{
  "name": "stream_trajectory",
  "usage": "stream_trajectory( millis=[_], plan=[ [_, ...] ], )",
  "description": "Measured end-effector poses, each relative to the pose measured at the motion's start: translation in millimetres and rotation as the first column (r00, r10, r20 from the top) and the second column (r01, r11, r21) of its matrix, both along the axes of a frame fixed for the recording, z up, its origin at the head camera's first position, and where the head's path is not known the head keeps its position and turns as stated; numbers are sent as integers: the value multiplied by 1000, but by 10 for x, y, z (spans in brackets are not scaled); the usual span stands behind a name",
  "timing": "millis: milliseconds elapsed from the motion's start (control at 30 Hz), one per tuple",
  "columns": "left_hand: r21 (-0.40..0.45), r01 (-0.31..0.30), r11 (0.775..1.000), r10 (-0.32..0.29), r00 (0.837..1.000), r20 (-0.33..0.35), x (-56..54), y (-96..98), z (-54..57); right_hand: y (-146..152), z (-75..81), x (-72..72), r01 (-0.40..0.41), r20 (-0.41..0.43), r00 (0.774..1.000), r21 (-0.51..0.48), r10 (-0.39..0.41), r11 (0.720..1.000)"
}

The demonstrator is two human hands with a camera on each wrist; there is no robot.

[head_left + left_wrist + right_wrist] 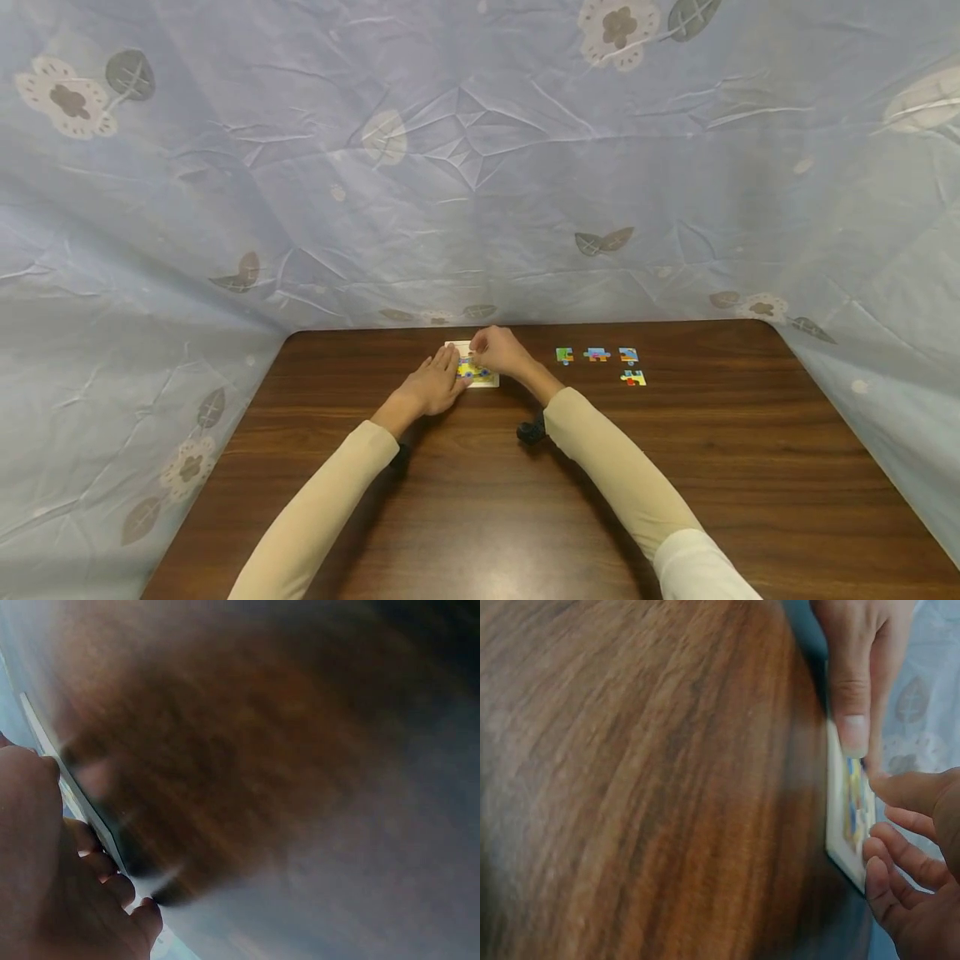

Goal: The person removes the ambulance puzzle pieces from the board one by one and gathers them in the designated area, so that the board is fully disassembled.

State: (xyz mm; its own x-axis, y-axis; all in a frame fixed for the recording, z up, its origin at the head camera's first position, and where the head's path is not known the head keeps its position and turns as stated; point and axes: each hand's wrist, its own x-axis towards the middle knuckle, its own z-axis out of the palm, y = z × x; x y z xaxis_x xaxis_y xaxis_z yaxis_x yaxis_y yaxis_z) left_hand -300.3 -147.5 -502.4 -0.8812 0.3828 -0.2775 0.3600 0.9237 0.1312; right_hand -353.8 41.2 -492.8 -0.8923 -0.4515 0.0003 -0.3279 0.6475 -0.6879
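A: How many hands do we see at work?
B: We see two. The left hand (435, 387) lies with its fingers almost straight on the left side of one puzzle board (836, 817), its thumb over the near rim. It grips nothing that we can make out.
A: And the right hand (504, 353)?
B: We find it above the board's right part, fingers bent, tips down at the picture. We cannot tell whether they pinch a piece.
A: So where is the board?
B: Under and between the two hands, flat on the one table (480, 500). We see yellow and blue inside its pale rim, but we cannot count the pieces there.
A: How many loose pieces do we count?
B: Four, all to the right of the right hand: a green piece (564, 355), a blue-and-pink piece (597, 354) and a blue-and-orange piece (628, 355) in a row, then one yellow-and-red piece (634, 377) just nearer to us than the third.
A: Anything else?
B: Two pale sleeves (622, 475) behind the hands, and a flowered cloth (480, 217) beyond them.
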Motion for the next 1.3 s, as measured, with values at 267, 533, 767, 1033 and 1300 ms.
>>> stream_trajectory(
  millis=[267, 533, 767, 1033, 1300],
  plan=[
    [0, -8, 1000, 8, 1000, 7, 9, 5, 12, -47, -40, -27, -16, 43, 999, 63, 13, 998],
    [-27, -2, 1000, 2, 1000, -3, 0, 5, 6, -67, -34, -10, -4, 93, 996, 69, -3, 998],
    [-14, -2, 1000, 3, 1000, 6, 18, 11, 16, -70, -25, 8, -4, 82, 997, 71, -2, 997],
    [-16, -10, 1000, 9, 1000, -10, 15, 17, 29, -96, -16, 13, 17, 41, 999, 71, -20, 997],
    [-18, -5, 1000, 5, 1000, 7, 30, 27, 63, -70, -27, 26, 28, 27, 999, 53, -29, 998]
  ],
)
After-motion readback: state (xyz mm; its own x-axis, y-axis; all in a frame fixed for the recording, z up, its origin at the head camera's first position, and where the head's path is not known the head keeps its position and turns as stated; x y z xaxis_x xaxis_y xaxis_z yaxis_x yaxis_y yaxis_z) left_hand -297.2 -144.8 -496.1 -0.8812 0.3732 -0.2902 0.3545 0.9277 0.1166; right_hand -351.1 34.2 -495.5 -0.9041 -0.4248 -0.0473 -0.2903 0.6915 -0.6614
